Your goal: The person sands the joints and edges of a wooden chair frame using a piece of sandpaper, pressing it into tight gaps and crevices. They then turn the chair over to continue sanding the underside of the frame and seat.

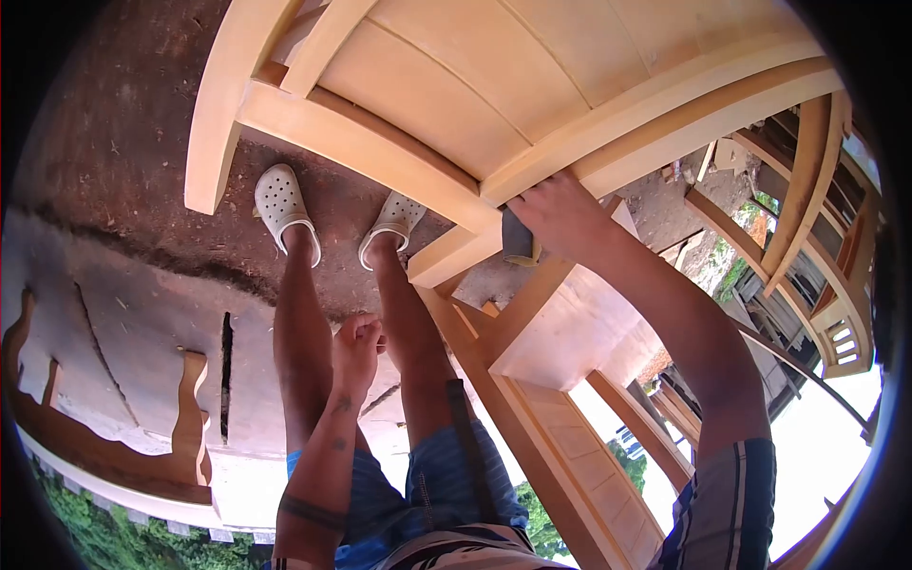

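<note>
A pale wooden furniture piece (pixel 446 85) with a plank panel and a thick frame fills the upper middle. At the frame's lower corner, my right hand (pixel 556 214) grips a folded dark grey piece of sandpaper (pixel 516 237), which lies close against the wood. Some of its fingers disappear behind the rail. My left hand (pixel 359 337) hangs in the air in front of my shins, curled into a loose fist away from the furniture. I make out nothing inside it.
Beneath my clogs (pixel 282 199) is a brown dirt floor (pixel 114 123). Another wooden frame with panels (pixel 589 456) stands beside my right leg. Curved wooden furniture parts (pixel 807 190) are stacked at the far right. A scalloped wooden piece (pixel 114 446) is at the lower left.
</note>
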Available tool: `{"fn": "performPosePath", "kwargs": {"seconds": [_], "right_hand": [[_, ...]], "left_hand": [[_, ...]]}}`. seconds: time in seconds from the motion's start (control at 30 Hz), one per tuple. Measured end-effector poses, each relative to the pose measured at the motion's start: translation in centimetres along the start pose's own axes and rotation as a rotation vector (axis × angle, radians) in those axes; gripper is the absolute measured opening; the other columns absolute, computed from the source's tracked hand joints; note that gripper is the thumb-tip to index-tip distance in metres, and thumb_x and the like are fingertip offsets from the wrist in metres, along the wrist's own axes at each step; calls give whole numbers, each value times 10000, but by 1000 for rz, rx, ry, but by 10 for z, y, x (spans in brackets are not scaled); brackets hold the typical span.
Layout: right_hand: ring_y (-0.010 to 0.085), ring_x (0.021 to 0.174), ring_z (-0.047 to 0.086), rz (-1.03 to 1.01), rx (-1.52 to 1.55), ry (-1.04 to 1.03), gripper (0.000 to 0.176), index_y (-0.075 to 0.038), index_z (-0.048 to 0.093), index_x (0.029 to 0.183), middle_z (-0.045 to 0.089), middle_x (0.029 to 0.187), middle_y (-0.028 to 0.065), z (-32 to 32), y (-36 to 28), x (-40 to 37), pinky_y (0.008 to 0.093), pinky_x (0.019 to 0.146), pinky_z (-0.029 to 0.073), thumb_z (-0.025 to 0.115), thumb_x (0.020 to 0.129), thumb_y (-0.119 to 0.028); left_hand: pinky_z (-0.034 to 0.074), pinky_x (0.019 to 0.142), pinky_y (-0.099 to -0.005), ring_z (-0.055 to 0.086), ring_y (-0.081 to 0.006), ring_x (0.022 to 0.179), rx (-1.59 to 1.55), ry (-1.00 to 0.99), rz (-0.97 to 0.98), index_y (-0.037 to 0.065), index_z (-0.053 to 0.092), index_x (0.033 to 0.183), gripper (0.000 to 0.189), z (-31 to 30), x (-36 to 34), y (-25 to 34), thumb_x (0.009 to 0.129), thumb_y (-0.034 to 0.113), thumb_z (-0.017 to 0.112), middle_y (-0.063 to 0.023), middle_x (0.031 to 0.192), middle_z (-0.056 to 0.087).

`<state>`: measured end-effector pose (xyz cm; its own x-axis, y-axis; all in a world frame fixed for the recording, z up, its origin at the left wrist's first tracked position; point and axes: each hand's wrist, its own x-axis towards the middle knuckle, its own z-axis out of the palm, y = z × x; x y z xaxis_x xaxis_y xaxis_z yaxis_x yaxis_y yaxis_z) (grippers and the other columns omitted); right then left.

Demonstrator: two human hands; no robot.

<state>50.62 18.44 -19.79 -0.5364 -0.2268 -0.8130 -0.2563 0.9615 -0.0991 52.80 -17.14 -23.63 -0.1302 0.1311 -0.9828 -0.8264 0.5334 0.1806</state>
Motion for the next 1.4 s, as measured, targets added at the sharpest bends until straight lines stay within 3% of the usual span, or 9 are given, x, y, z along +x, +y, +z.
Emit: {"fn": "performPosePath", "kwargs": {"seconds": [0.1, 0.53, 0.63, 0.73, 0.83, 0.97, 1.07, 1.27, 1.4], "right_hand": [[195, 1042, 611, -286, 58, 551, 237, -53, 641, 1025, 679, 1014, 49, 8, 15, -17, 351, 968, 421, 562, 835, -169], [185, 905, 630, -20, 48, 173, 142, -100, 661, 811, 662, 880, 25, 43, -7, 12, 332, 880, 446, 583, 810, -218], [190, 829, 645, -183, 91, 605, 131, -110, 656, 742, 662, 788, 21, 60, -1, 8, 348, 821, 467, 604, 785, -223], [230, 975, 634, -248, 166, 561, 158, -53, 634, 873, 666, 945, 83, 53, 7, -8, 380, 916, 460, 590, 779, -172], [233, 1044, 607, -64, 118, 34, 176, -48, 627, 888, 660, 994, 105, 33, -7, 12, 384, 952, 441, 573, 786, -181], [225, 971, 641, -239, 138, 571, 177, -64, 646, 883, 679, 941, 84, 51, 5, -3, 384, 916, 454, 556, 804, -195], [220, 929, 654, -115, 0, 249, 154, -75, 649, 865, 685, 908, 69, 42, 0, 3, 389, 904, 458, 552, 813, -182], [187, 850, 670, -297, 107, 619, 136, -90, 645, 835, 686, 859, 32, 56, 12, -1, 362, 814, 481, 601, 782, -207], [187, 872, 650, -117, 25, 382, 121, -104, 630, 815, 666, 848, 30, 48, -4, 8, 359, 810, 465, 620, 766, -215]], "left_hand": [[532, 665, -274, 646, -151, 755, -26, 24, -51, -35, 606, 1089, 234, -1, 1, -1, 962, 156, 558, -95, 904, 645], [553, 551, -299, 630, -188, 652, -52, -27, 21, -18, 592, 1050, 197, -11, 29, -32, 943, 145, 561, -83, 793, 603], [549, 552, -299, 643, -196, 623, -78, -65, 73, -16, 596, 1047, 199, -33, 63, -65, 937, 147, 564, -89, 778, 625], [505, 569, -339, 607, -186, 679, 420, -41, 580, -15, 643, 1002, 260, -36, 94, -111, 907, 226, 611, -109, 870, 649], [471, 474, -298, 581, -167, 584, 303, -8, 574, 8, 634, 804, 234, -28, 85, -103, 908, 211, 585, -89, 727, 627], [469, 471, -295, 580, -165, 586, 293, -33, 469, 9, 632, 801, 233, -28, 82, -86, 909, 210, 582, -89, 728, 626], [467, 469, -292, 580, -163, 588, 296, -43, 437, 10, 631, 799, 232, -27, 80, -84, 909, 208, 581, -89, 729, 625], [465, 465, -286, 580, -160, 590, 353, -31, 504, 11, 628, 795, 231, -27, 91, -94, 910, 206, 577, -89, 731, 623], [460, 461, -280, 578, -158, 586, 452, -21, 537, 14, 621, 780, 237, -29, 86, -96, 912, 205, 571, -83, 715, 617]]}}
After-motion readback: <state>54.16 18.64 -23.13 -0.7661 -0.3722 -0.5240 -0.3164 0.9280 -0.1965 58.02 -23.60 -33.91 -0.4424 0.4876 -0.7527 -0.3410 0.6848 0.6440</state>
